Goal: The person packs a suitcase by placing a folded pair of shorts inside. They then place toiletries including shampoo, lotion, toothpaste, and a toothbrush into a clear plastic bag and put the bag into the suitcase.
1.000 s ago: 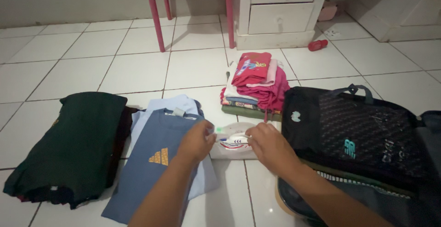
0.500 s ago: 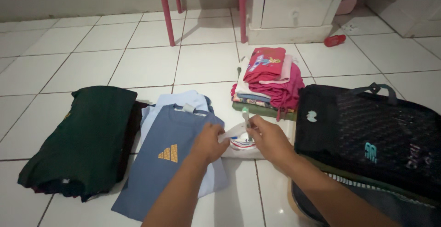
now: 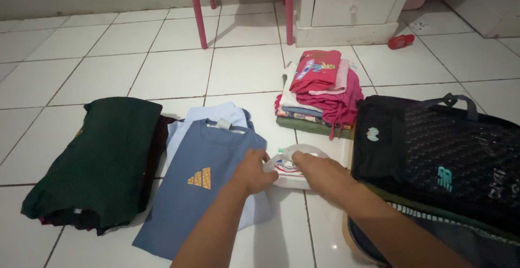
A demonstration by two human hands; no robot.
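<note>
While both hands grip a small clear toiletry pouch (image 3: 290, 166), left hand (image 3: 253, 171) and right hand (image 3: 319, 173) rest beside the folded blue shirt (image 3: 200, 184).

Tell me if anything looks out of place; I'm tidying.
One small red slipper-like item lies alone on the white tiles by the white drawer unit. The folded clothes piles look neat.
</note>
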